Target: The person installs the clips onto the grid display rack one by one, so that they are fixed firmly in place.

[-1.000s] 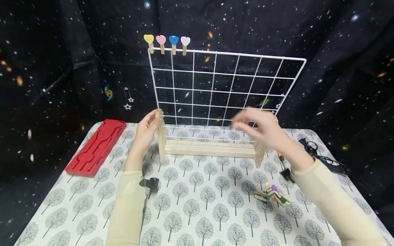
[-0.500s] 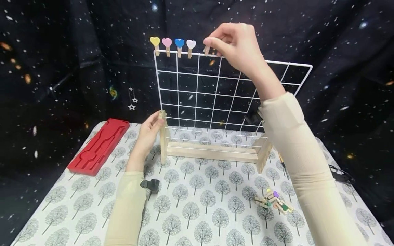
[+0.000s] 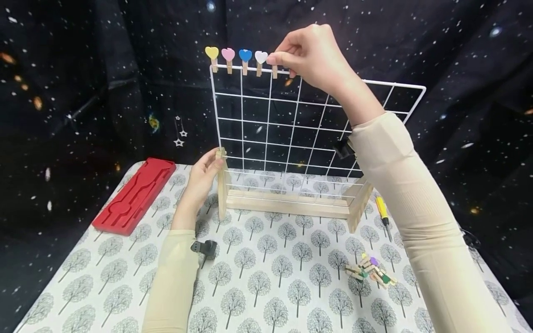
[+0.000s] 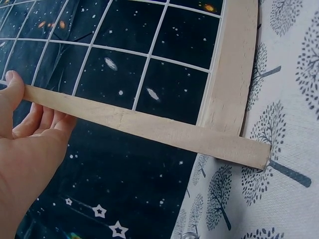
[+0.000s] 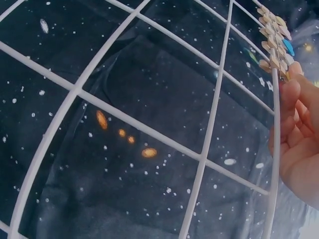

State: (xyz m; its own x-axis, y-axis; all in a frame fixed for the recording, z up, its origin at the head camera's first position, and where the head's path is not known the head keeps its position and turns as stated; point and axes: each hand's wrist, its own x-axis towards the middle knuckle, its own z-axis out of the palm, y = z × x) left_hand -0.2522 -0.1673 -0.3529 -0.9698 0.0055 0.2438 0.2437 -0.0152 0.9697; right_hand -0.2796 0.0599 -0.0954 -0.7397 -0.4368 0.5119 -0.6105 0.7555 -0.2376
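A white wire grid (image 3: 395, 85) stands upright in a wooden stand (image 3: 287, 206). Along its top wire at the left sit clothespins with a yellow heart (image 3: 212, 53), a pink heart (image 3: 228, 54), a blue heart (image 3: 245, 56) and a white heart (image 3: 261, 57). Just right of the white one, my right hand (image 3: 316, 58) pinches another small wooden clothespin (image 3: 275, 72) at the top wire; the fingers hide its upper end. My left hand (image 3: 201, 178) grips the top of the stand's left upright, thumb on one side and fingers on the other, as the left wrist view shows of the post (image 4: 144, 127).
A small pile of clothespins (image 3: 370, 269) lies on the tree-patterned tablecloth (image 3: 266, 296) at the right. Behind it is a yellow-handled screwdriver (image 3: 383, 215). A red molded tray (image 3: 135, 196) sits at the left. The dark starry curtain (image 3: 83, 115) hangs behind the table.
My right hand has risen from in front of the grid to its top wire, then shifted slightly left with the clothespin, close to the white heart. My left hand keeps its grip on the upright.
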